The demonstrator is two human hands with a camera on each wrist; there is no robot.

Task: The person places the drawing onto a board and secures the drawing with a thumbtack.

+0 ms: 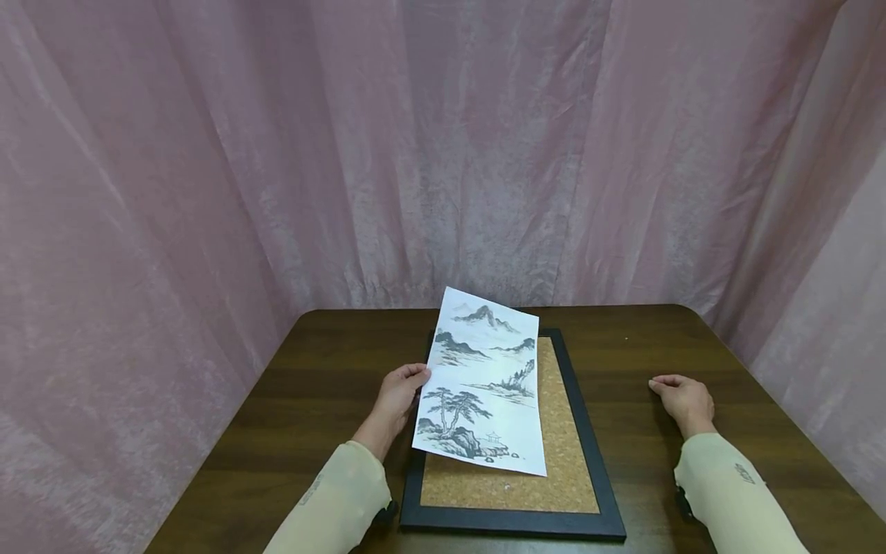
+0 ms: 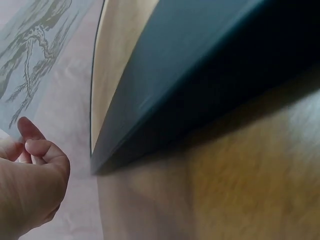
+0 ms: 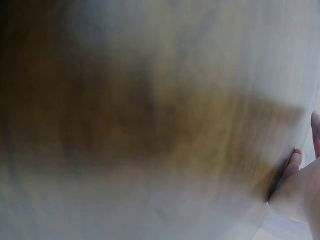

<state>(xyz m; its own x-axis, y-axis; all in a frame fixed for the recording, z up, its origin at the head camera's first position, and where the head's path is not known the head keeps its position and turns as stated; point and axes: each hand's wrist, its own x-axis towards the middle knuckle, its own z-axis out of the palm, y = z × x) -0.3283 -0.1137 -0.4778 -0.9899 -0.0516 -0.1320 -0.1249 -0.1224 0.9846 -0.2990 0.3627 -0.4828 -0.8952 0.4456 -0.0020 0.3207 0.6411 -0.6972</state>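
In the head view, my left hand (image 1: 400,392) pinches the left edge of a white sheet of paper (image 1: 477,369) printed with an ink landscape of mountains, pines and rocks. The sheet is held tilted over a cork board (image 1: 505,492) with a black frame (image 1: 588,431), covering much of the cork. From the left wrist view, thumb and fingertips of the left hand (image 2: 40,170) meet at the paper's corner (image 2: 30,60), beside the black frame (image 2: 150,85). Well to the right, my right hand (image 1: 685,400) rests on the table with loosely bent fingers and holds nothing visible.
The dark brown wooden table (image 1: 332,369) has rounded far corners. Pink curtains (image 1: 484,154) hang behind it and along both sides. A tiny pale speck (image 1: 626,338) lies on the table's far right part.
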